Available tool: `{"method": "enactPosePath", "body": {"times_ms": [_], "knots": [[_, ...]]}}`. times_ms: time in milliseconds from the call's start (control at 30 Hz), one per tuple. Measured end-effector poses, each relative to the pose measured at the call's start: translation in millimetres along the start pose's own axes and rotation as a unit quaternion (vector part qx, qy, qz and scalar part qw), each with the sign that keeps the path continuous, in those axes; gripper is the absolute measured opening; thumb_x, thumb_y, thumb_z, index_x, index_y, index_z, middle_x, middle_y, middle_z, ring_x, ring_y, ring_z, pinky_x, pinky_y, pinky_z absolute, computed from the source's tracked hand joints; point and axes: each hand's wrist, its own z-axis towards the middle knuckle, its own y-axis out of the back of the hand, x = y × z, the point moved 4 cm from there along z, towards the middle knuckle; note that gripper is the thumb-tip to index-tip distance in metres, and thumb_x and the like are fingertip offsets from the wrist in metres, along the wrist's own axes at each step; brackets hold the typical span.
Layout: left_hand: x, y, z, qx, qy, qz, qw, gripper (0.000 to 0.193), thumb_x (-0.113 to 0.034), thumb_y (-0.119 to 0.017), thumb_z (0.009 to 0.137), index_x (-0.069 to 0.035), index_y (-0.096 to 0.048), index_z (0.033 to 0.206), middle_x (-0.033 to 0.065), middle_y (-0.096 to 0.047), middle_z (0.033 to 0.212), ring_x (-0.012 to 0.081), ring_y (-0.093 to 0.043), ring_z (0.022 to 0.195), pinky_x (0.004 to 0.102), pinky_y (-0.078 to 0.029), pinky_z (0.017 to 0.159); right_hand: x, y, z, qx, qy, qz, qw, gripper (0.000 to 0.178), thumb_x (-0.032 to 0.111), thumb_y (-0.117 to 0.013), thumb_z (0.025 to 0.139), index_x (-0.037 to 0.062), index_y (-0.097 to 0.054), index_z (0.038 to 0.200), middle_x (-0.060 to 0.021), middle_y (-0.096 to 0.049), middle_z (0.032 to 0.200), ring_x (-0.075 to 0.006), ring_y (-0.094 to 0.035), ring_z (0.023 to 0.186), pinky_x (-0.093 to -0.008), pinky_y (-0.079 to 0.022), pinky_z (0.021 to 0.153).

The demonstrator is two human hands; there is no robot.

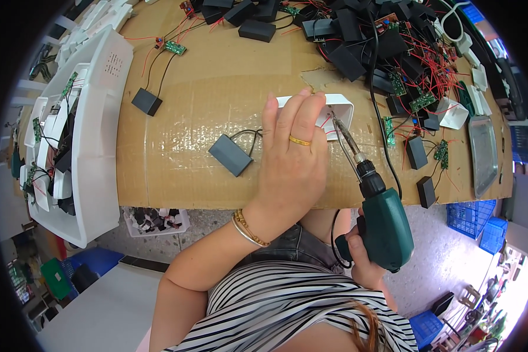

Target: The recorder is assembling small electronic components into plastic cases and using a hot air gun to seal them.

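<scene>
My left hand (pixel 293 158) lies over a small white plastic case (pixel 346 105) on the cardboard, its fingers gripping the near side and hiding much of the inside. A short red wire shows within the case. My right hand (pixel 364 261) is wrapped round the handle of a dark green soldering gun (pixel 390 226). The gun's metal tip reaches into the case, close to the red wire; whether it touches cannot be made out. Just left of my left hand, a black rectangular block (pixel 232 155) lies with dark wires running under that hand.
A white bin (pixel 102 135) of white cases and circuit boards stands left. Another black block (pixel 146 102) is wired to a green board (pixel 175 48). Black blocks, boards and red wires heap at the back right. A black cord (pixel 376 105) crosses near the gun; a tray (pixel 483 155) lies at right.
</scene>
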Motion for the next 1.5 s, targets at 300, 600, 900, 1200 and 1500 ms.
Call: {"method": "enactPosePath", "body": {"times_ms": [300, 600, 900, 1200, 1500], "knots": [[-0.2, -2.4, 0.3, -0.002, -0.002, 0.029, 1.000, 0.009, -0.004, -0.050, 0.073, 0.004, -0.049, 0.071, 0.0164, -0.043, 0.116, 0.0295, -0.039, 0.113, 0.0526, -0.027, 0.097, 1.4, 0.1, 0.2, 0.011, 0.025, -0.008, 1.000, 0.046, 0.008, -0.063, 0.074, -0.0041, -0.047, 0.115, -0.0084, -0.056, 0.094, -0.0099, -0.051, 0.064, -0.0232, -0.042, 0.059], [-1.7, -0.6, 1.5, -0.006, -0.002, 0.038, 0.999, 0.009, -0.004, -0.052, 0.072, 0.005, -0.050, 0.070, 0.0151, -0.044, 0.114, 0.0289, -0.040, 0.112, 0.0515, -0.028, 0.097, 0.7, -2.4, -1.5, -0.006, 0.044, 0.020, 0.999, 0.050, 0.017, -0.064, 0.076, -0.0045, -0.045, 0.117, -0.0113, -0.055, 0.103, -0.0112, -0.052, 0.064, -0.0243, -0.042, 0.060], [-2.0, 0.0, 2.0, 0.005, -0.003, 0.029, 1.000, 0.009, -0.003, -0.052, 0.073, 0.006, -0.051, 0.072, 0.0153, -0.045, 0.113, 0.0293, -0.041, 0.111, 0.0517, -0.030, 0.096, 4.5, -0.6, 0.1, 0.003, 0.075, 0.001, 0.997, 0.055, 0.023, -0.065, 0.077, -0.0046, -0.042, 0.119, -0.0124, -0.055, 0.106, -0.0115, -0.053, 0.066, -0.0245, -0.043, 0.062], [-0.8, -1.7, 1.0, -0.014, -0.012, 0.027, 0.999, 0.010, 0.002, -0.054, 0.067, 0.001, -0.046, 0.072, 0.0131, -0.043, 0.114, 0.0303, -0.045, 0.109, 0.0520, -0.027, 0.096, 6.8, -2.7, -1.4, -0.011, 0.046, 0.019, 0.999, 0.056, 0.024, -0.065, 0.077, -0.0041, -0.041, 0.119, -0.0130, -0.054, 0.108, -0.0117, -0.053, 0.066, -0.0243, -0.043, 0.062], [-1.8, 1.0, 2.5, 0.007, -0.002, 0.029, 1.000, 0.009, -0.003, -0.052, 0.074, 0.005, -0.052, 0.074, 0.0151, -0.046, 0.112, 0.0292, -0.042, 0.110, 0.0509, -0.031, 0.095, 13.4, -5.4, -2.9, -0.008, 0.042, 0.010, 0.999, 0.056, 0.023, -0.065, 0.077, -0.0044, -0.041, 0.119, -0.0129, -0.054, 0.107, -0.0119, -0.053, 0.066, -0.0242, -0.042, 0.061]]}}
